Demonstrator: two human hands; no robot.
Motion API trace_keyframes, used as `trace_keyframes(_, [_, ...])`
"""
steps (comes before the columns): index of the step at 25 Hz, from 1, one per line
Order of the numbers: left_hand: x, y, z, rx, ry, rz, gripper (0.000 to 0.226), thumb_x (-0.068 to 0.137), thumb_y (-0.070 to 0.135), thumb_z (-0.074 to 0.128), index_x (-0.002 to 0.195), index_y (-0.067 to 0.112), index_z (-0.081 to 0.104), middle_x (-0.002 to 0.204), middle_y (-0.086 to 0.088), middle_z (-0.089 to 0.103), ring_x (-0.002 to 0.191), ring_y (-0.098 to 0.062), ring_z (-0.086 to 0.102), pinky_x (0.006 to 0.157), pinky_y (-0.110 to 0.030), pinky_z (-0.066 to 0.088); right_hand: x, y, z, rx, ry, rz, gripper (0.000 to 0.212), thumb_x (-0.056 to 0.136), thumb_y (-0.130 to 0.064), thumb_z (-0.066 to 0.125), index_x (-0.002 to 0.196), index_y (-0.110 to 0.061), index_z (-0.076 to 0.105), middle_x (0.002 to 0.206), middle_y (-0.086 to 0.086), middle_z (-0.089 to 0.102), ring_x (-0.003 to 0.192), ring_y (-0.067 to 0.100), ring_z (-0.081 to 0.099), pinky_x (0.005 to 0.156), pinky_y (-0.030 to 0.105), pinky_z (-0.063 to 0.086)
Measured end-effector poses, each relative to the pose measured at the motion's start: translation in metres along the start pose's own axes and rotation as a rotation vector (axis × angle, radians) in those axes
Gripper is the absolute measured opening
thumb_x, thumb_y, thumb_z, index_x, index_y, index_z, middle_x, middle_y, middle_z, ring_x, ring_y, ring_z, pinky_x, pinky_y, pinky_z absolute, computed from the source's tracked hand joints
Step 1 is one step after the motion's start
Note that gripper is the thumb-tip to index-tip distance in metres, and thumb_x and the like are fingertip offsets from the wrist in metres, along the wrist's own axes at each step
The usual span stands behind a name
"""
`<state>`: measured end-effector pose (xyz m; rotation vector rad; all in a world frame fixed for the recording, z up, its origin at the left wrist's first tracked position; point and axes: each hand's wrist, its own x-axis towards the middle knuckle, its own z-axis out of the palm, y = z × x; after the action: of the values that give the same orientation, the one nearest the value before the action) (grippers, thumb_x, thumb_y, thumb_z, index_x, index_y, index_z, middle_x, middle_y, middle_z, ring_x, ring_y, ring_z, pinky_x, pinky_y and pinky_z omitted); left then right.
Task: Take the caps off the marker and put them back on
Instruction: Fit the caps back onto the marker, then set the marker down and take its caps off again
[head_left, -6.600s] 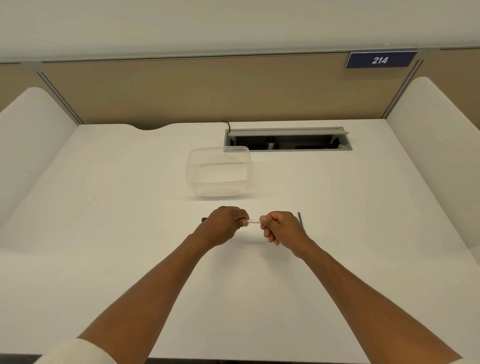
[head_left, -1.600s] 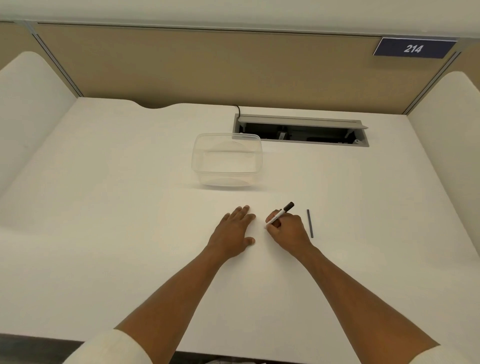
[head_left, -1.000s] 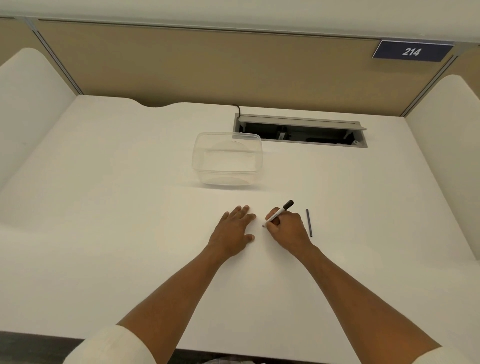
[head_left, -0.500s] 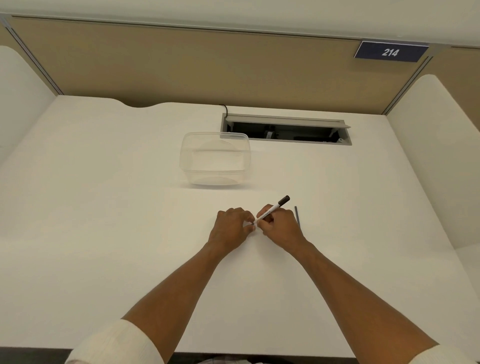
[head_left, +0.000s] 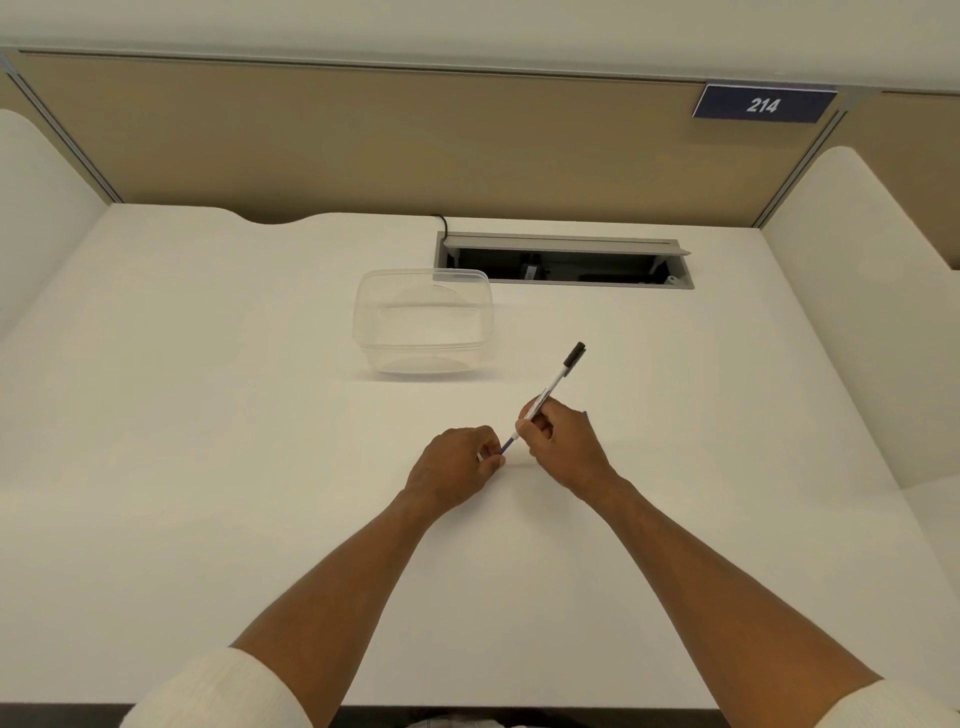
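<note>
Above the white desk (head_left: 208, 415), my right hand (head_left: 563, 447) grips a thin white marker (head_left: 551, 387) by its lower half. The marker tilts up and to the right, and a black cap (head_left: 575, 354) sits on its far end. Its near end shows a short blue piece (head_left: 508, 445) running into the pinched fingertips of my left hand (head_left: 452, 467). Whether that blue piece is a cap or the tip, I cannot tell. The two hands are a finger's width apart.
A clear plastic container (head_left: 363, 332) stands behind the hands. An open cable hatch (head_left: 566, 260) lies at the back of the desk, under a tan partition with a sign reading 214 (head_left: 762, 105). White side dividers (head_left: 852, 234) flank the desk. A thin dark stick (head_left: 585, 414) peeks out behind my right hand.
My left hand rose from lying flat on the desk and closed on the marker's near end. My right hand lifted the marker, and the hands have drawn slightly apart, showing the blue piece.
</note>
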<state>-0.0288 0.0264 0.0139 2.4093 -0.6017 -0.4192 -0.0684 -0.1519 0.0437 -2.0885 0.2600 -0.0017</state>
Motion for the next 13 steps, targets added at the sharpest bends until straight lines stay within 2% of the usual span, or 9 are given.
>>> trace_keyframes(4, [-0.002,-0.001,0.001,-0.001,-0.019,-0.010,0.007,0.088,0.035,0.063,0.091,0.028,0.064,0.086,0.013,0.069,0.076,-0.009,0.060,0.072,-0.030,0.052,0.004,-0.003,-0.011,0.005,0.022,0.010,0.014,0.088,-0.025,0.060,0.080,-0.013,0.060,0.071,0.002,0.069,0.065,0.023,0.064,0.064,0.036,0.055])
trace_keyframes(7, [-0.002,-0.003,0.002,-0.003,-0.019,-0.028,0.008,0.088,0.033,0.063,0.090,0.026,0.064,0.082,0.013,0.067,0.074,-0.010,0.059,0.070,-0.031,0.052,0.007,-0.004,-0.020,0.036,0.003,0.060,0.013,0.090,-0.017,0.060,0.083,-0.007,0.060,0.071,0.004,0.070,0.060,0.021,0.067,0.055,0.026,0.049])
trace_keyframes(10, [0.000,-0.002,0.003,-0.012,-0.017,-0.069,0.007,0.087,0.035,0.063,0.088,0.028,0.064,0.078,0.013,0.066,0.072,-0.010,0.060,0.066,-0.031,0.052,0.009,-0.002,-0.026,0.014,0.004,0.073,0.012,0.089,-0.018,0.058,0.085,-0.007,0.062,0.074,0.006,0.072,0.059,0.023,0.069,0.055,0.029,0.053])
trace_keyframes(13, [0.003,0.001,0.006,-0.026,-0.004,-0.098,0.005,0.086,0.034,0.063,0.089,0.029,0.063,0.073,0.013,0.064,0.069,-0.010,0.060,0.063,-0.028,0.050,0.009,0.002,-0.030,-0.046,-0.004,0.125,0.021,0.089,-0.018,0.060,0.080,-0.001,0.054,0.073,0.017,0.069,0.049,0.014,0.066,0.051,0.029,0.051])
